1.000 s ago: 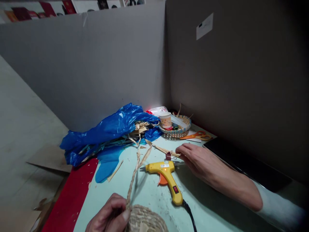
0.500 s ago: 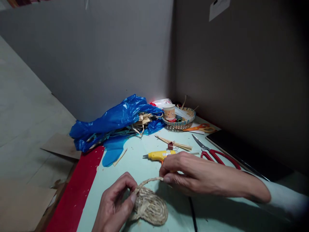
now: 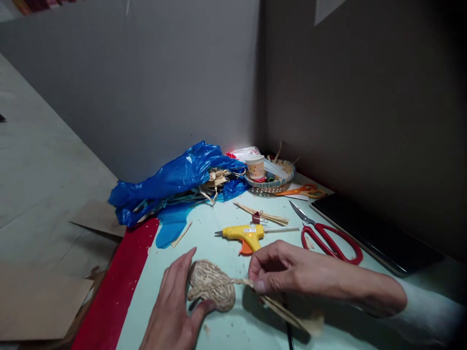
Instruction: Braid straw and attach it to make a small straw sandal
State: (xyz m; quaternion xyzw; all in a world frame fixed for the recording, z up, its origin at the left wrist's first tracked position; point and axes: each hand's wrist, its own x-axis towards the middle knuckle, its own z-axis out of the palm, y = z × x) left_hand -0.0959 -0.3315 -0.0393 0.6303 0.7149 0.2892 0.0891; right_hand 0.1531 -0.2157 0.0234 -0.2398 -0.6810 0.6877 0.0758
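A small coiled piece of braided straw [image 3: 215, 284] lies on the pale table near its front. My left hand [image 3: 177, 306] is around its left side, thumb against the lower edge and fingers stretched along the upper left. From the coil a twisted straw cord [image 3: 239, 281] runs right into my right hand [image 3: 280, 270], pinched between thumb and index finger. The cord's loose straw tail [image 3: 284, 311] hangs past that hand to the lower right, its tip blurred. Just beyond my right hand lies a yellow glue gun [image 3: 242, 232] with an orange trigger.
Red-handled scissors [image 3: 330, 240] and a black flat device [image 3: 375, 233] lie at right. Clipped straw strips [image 3: 262, 214] lie behind the glue gun. Further back are a blue plastic bag [image 3: 175, 170] with straw, a basket [image 3: 272, 183] holding a paper cup, and orange scissors [image 3: 306, 190]. Grey partitions [image 3: 182, 73] stand behind.
The coil has turned and moved left. My left hand has gone from pinching the cord to lying around the coil. My right hand has lowered slightly, the straw tail now showing.
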